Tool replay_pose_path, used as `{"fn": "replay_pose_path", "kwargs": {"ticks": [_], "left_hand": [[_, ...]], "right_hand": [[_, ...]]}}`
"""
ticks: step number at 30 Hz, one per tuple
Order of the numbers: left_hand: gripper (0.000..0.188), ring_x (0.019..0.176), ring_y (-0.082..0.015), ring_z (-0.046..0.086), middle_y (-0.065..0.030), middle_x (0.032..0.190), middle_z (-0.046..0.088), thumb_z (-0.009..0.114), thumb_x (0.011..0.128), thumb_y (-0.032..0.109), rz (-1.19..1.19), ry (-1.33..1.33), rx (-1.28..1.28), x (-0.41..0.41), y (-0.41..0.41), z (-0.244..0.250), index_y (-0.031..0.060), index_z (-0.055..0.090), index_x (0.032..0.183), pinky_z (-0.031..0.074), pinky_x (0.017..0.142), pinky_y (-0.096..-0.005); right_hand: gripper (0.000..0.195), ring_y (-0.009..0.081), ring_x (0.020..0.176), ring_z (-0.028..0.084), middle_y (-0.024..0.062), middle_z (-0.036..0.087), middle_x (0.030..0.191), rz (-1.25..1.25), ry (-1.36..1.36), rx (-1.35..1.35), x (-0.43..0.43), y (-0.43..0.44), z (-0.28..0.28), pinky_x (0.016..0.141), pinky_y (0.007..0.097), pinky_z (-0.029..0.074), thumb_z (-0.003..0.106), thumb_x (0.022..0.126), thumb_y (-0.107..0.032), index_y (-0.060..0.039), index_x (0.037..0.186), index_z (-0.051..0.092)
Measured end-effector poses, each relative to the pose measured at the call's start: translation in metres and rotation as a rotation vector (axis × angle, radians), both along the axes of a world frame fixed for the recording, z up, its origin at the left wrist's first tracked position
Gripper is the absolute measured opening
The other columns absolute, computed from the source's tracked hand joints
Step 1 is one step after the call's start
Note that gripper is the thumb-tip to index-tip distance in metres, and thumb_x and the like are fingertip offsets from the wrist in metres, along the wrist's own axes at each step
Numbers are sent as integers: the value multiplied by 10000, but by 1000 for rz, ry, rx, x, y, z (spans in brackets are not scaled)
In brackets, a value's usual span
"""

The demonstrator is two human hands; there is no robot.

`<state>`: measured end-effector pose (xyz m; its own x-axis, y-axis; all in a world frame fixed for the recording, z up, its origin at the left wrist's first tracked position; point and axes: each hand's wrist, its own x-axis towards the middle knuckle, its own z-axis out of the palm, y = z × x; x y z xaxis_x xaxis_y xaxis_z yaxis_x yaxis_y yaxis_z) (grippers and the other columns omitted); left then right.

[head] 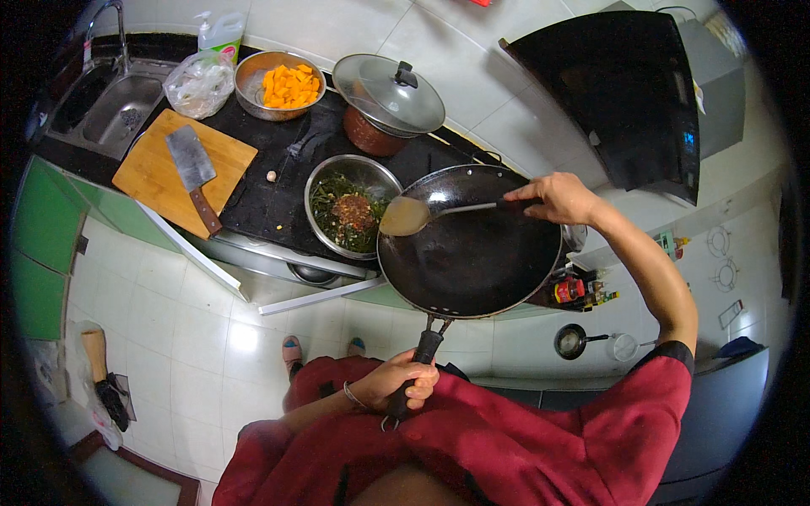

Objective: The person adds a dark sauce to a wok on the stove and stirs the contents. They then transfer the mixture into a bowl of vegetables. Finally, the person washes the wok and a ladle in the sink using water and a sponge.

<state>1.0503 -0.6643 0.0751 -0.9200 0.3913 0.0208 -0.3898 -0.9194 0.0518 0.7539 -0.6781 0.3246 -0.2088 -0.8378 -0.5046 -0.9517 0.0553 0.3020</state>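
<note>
My left hand [405, 382] is closed around the black handle of a large black wok [487, 265]. The wok is tilted towards a steel bowl [316, 234] at its left. Inside that bowl lie dark green shredded strips with a mound of reddish-brown seasoning [354, 212] on top. My right hand [557, 199] grips the dark handle end of a spatula [405, 216], whose broad pale blade is at the wok's left rim, beside the seasoning. The wok's inside looks dark and shiny, with no food visible in it.
A cleaver [192, 158] lies on a wooden cutting board [145, 148]. Behind are a steel bowl of orange chunks [243, 82], a plastic bag [199, 85] and a glass-lidded pot [376, 136]. Sauce bottles [569, 290] stand right of the wok; a range hood [633, 88] hangs at upper right.
</note>
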Motion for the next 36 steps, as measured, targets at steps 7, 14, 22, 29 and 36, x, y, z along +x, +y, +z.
{"fn": "replay_pose_path", "kwargs": {"ticks": [7,14,22,29,36], "left_hand": [[77,461,-60,375,20,654,383,407,917,86,28,-2,52,3,1,0,121,465,954,327,387,-230],[44,484,-60,391,10,675,404,439,896,81,17,45,10,3,-3,6,110,413,917,336,411,-227],[86,461,-66,389,18,672,399,394,924,105,-13,25,101,2,1,-3,116,468,966,335,394,-243],[41,482,-61,395,18,670,402,441,898,101,-37,86,38,1,-1,-1,97,422,862,344,419,-235],[109,487,-60,397,11,655,402,462,882,96,3,18,-32,1,-5,8,81,399,794,346,427,-228]], "right_hand": [[403,332,806,588,122,631,873,-2,84,12,7,-4,28,691,438,466,625,748,-189,-233,1146,578],[389,296,896,608,136,632,1000,-260,-242,168,16,6,34,806,359,459,644,759,-195,-164,1142,587],[389,260,893,616,90,638,1008,-208,94,271,26,-1,60,779,355,471,656,721,-151,-197,1106,617],[394,320,835,592,126,626,905,-36,104,26,10,22,0,720,425,480,604,776,-196,-272,1160,560],[391,285,838,600,96,635,930,-67,179,72,24,2,30,705,383,466,625,739,-159,-226,1123,600]]}}
